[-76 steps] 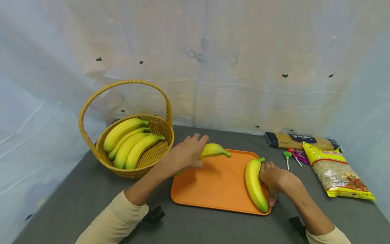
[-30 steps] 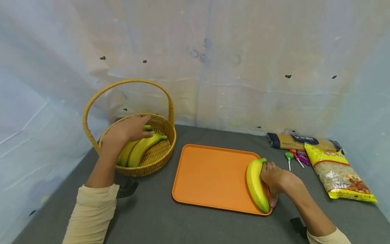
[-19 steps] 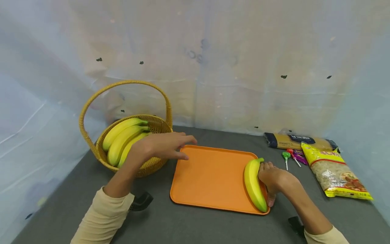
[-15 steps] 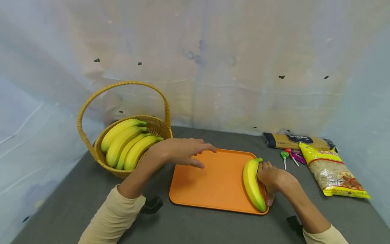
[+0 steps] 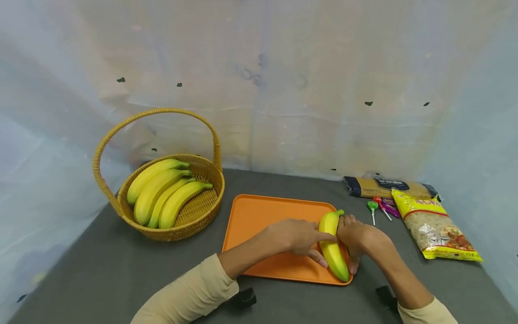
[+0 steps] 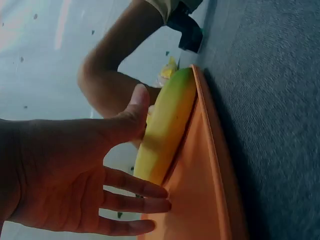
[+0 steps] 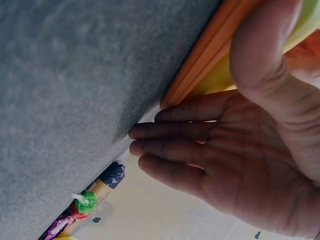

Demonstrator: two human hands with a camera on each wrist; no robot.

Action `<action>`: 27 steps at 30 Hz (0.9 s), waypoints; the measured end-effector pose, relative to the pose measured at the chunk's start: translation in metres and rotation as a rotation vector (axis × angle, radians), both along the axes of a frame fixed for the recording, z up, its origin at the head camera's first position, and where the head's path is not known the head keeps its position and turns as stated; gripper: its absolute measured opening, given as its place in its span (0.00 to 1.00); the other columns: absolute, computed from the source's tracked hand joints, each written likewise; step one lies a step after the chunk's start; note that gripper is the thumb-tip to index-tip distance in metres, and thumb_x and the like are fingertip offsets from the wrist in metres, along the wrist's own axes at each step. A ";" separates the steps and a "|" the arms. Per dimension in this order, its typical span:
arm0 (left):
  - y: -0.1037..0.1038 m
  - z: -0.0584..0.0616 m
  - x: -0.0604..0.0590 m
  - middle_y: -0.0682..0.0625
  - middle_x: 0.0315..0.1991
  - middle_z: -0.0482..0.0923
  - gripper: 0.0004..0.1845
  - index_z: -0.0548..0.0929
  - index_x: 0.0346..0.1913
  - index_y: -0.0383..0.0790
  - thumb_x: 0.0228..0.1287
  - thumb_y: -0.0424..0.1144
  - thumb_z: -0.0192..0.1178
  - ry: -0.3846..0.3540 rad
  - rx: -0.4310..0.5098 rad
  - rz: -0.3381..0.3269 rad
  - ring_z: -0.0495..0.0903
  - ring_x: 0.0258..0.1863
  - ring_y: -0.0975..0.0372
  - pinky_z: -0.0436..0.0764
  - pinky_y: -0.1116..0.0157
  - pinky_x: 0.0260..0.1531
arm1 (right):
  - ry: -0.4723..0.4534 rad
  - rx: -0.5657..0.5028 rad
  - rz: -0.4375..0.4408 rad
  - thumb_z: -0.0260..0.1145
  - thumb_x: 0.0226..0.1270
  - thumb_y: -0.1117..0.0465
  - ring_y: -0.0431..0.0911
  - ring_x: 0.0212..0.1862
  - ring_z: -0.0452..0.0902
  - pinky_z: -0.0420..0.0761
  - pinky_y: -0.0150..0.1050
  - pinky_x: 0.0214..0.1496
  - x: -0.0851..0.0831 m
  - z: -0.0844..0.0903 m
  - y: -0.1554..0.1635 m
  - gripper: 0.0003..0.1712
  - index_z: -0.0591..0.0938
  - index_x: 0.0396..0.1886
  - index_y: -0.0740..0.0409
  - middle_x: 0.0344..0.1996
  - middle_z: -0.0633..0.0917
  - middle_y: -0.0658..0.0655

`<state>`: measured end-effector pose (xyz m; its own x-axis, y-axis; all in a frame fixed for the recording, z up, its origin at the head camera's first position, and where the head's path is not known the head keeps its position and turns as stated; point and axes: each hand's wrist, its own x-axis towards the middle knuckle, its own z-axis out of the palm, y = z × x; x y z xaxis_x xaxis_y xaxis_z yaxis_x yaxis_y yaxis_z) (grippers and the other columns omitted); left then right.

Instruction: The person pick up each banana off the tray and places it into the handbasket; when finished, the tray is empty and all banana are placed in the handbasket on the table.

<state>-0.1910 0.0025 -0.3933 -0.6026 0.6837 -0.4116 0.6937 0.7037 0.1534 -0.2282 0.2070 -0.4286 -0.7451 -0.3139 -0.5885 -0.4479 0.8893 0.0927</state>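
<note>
One yellow banana (image 5: 336,262) with green tips lies along the right edge of the orange tray (image 5: 259,216). My left hand (image 5: 323,247) reaches across the tray, and its straight fingers and thumb touch the banana's left side. In the left wrist view the thumb lies against the banana (image 6: 165,130) while the fingers (image 6: 135,205) stay spread. My right hand (image 5: 353,234) rests against the banana's right side with its thumb near the tray's front rim. The right wrist view shows that hand (image 7: 240,150) flat beside the tray rim (image 7: 200,70).
A wicker basket (image 5: 202,216) with a tall handle stands at the left and holds several bananas (image 5: 162,198). At the right lie a spaghetti packet (image 5: 384,186), lollipops (image 5: 374,207) and a yellow bag (image 5: 433,225). Pale sheeting walls in the grey table.
My left hand carried a banana from the tray into the basket, let it go, then swung back right across the tray to the remaining banana. The right hand stayed put.
</note>
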 end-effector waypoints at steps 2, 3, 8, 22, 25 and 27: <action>0.000 -0.003 -0.001 0.52 0.68 0.75 0.35 0.64 0.75 0.78 0.66 0.74 0.51 -0.008 0.011 0.036 0.84 0.50 0.58 0.83 0.62 0.40 | 0.001 0.000 -0.001 0.92 0.24 0.38 0.74 0.75 0.62 0.64 0.73 0.74 -0.002 -0.003 0.002 0.85 0.60 0.76 0.80 0.73 0.66 0.81; -0.001 -0.003 -0.001 0.52 0.65 0.76 0.32 0.67 0.72 0.76 0.67 0.74 0.50 0.000 0.017 0.059 0.83 0.48 0.58 0.83 0.62 0.38 | 0.002 -0.013 0.002 0.92 0.24 0.38 0.76 0.75 0.60 0.63 0.73 0.75 -0.003 -0.004 0.003 0.84 0.61 0.76 0.80 0.73 0.65 0.82; -0.002 -0.010 0.002 0.49 0.50 0.79 0.22 0.73 0.62 0.65 0.72 0.67 0.53 0.148 0.037 0.174 0.79 0.38 0.58 0.80 0.63 0.30 | -0.007 -0.003 0.009 0.90 0.22 0.34 0.75 0.77 0.59 0.62 0.73 0.76 -0.007 -0.006 0.006 0.86 0.61 0.77 0.78 0.75 0.64 0.80; -0.097 0.080 0.006 0.47 0.42 0.80 0.25 0.69 0.66 0.50 0.71 0.35 0.65 0.308 0.225 0.433 0.79 0.34 0.55 0.75 0.60 0.28 | -0.022 0.014 0.001 0.88 0.15 0.27 0.72 0.77 0.59 0.61 0.70 0.78 -0.018 -0.020 0.015 0.94 0.57 0.80 0.75 0.76 0.63 0.78; -0.138 0.104 0.016 0.44 0.39 0.81 0.23 0.71 0.63 0.43 0.69 0.31 0.64 0.351 0.243 0.501 0.79 0.31 0.53 0.75 0.59 0.26 | -0.019 0.009 -0.002 0.86 0.07 0.23 0.71 0.77 0.60 0.62 0.70 0.78 -0.027 -0.035 0.024 0.99 0.57 0.80 0.74 0.76 0.63 0.77; -0.164 0.115 0.020 0.43 0.37 0.80 0.20 0.73 0.59 0.39 0.67 0.30 0.64 0.373 0.255 0.556 0.79 0.31 0.52 0.76 0.59 0.27 | -0.019 -0.003 -0.007 0.85 0.03 0.22 0.71 0.77 0.60 0.62 0.70 0.77 -0.030 -0.042 0.029 1.00 0.57 0.79 0.75 0.76 0.64 0.77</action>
